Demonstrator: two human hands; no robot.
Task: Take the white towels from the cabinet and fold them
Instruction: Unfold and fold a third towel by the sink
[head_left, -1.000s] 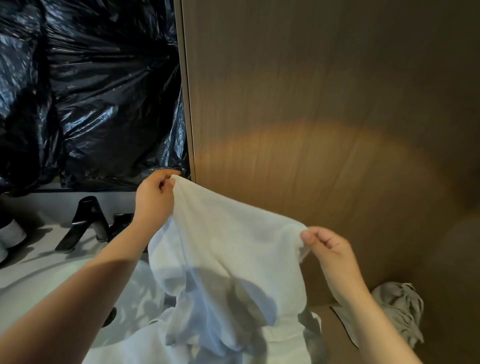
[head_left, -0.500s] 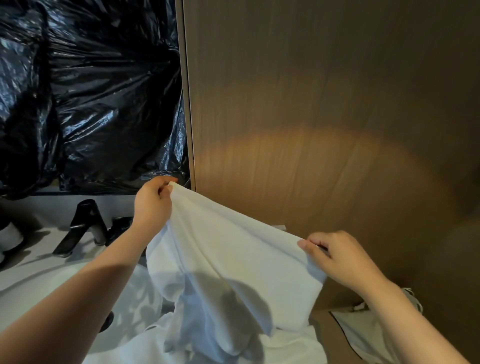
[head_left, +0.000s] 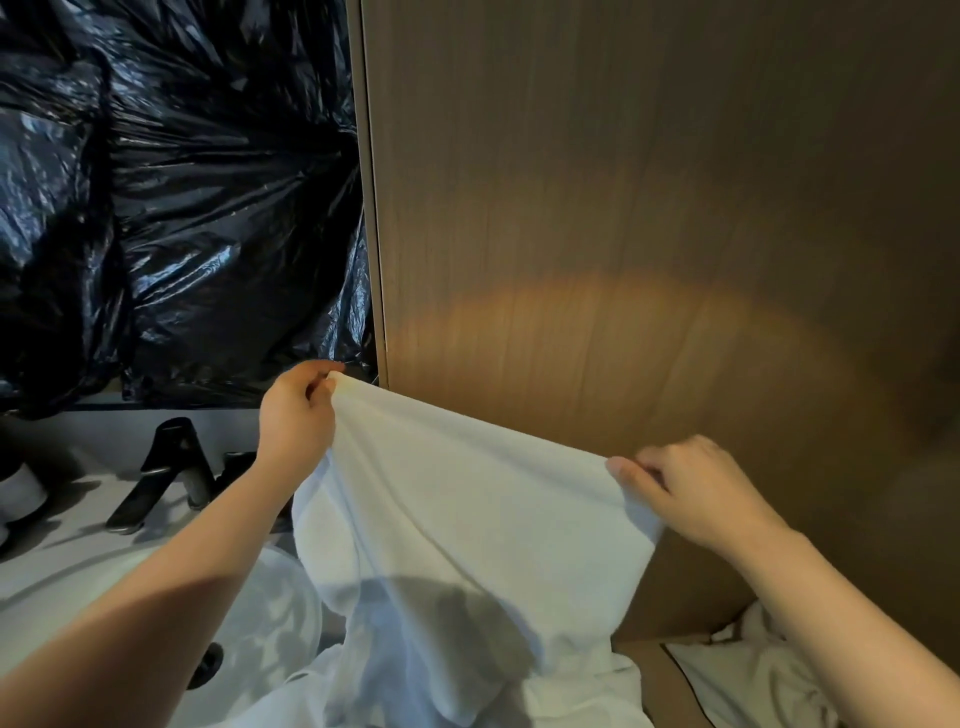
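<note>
A white towel (head_left: 457, 525) hangs spread between both hands in front of a brown wooden panel (head_left: 649, 208). My left hand (head_left: 296, 415) pinches its upper left corner, higher up. My right hand (head_left: 696, 493) grips the upper right edge, lower and to the right. The towel's lower part drapes in folds over more white cloth (head_left: 571, 701) at the bottom of the view. Another white towel (head_left: 748, 675) lies crumpled at the lower right, partly hidden behind my right forearm.
A black faucet (head_left: 161, 473) stands over a white sink basin (head_left: 67, 587) at the left. Black plastic sheeting (head_left: 171, 197) covers the wall above it. A white roll (head_left: 18, 493) sits at the far left edge.
My right hand has slid further right along the towel's top edge, stretching the cloth wider. The left hand has dropped slightly, and my right forearm now covers more of the crumpled towel.
</note>
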